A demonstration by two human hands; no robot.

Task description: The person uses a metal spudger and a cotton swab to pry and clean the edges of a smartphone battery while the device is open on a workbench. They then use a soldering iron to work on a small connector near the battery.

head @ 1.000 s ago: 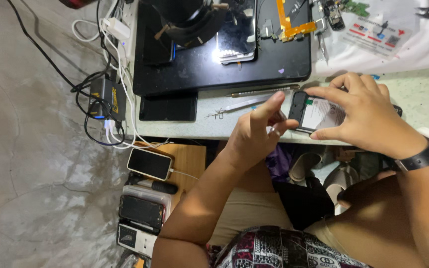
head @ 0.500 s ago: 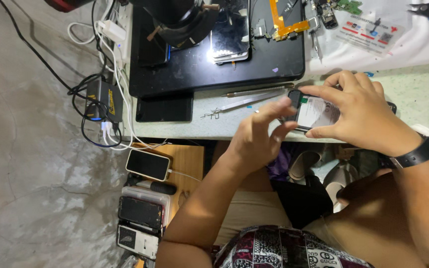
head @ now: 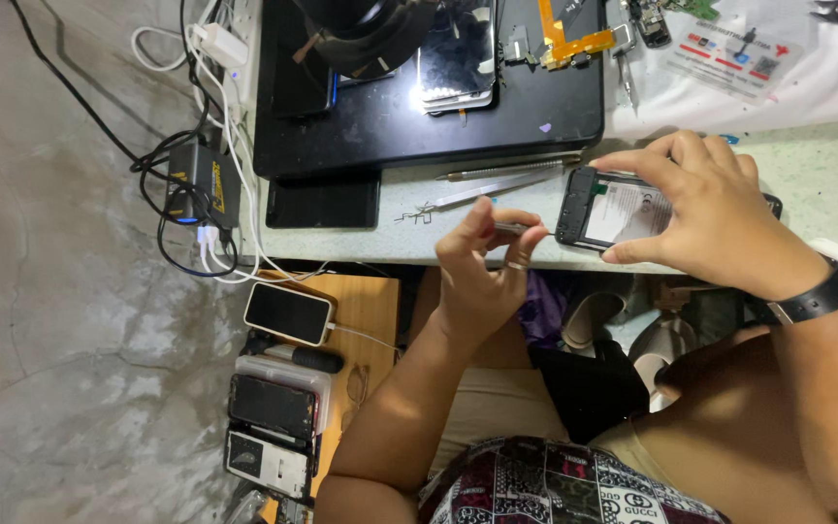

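Right hand (head: pixel 710 209) arches over the opened phone (head: pixel 618 213), thumb under its near edge and fingers curled over the far edge, pinning it at the near edge of the desk (head: pixel 826 184). Left hand (head: pixel 482 262) is raised just left of it, wrist bent, thumb and fingertips pinching a thin metal tool (head: pixel 513 229) aimed at the phone's left end. Tweezers (head: pixel 497 184) lie beside them on the desk.
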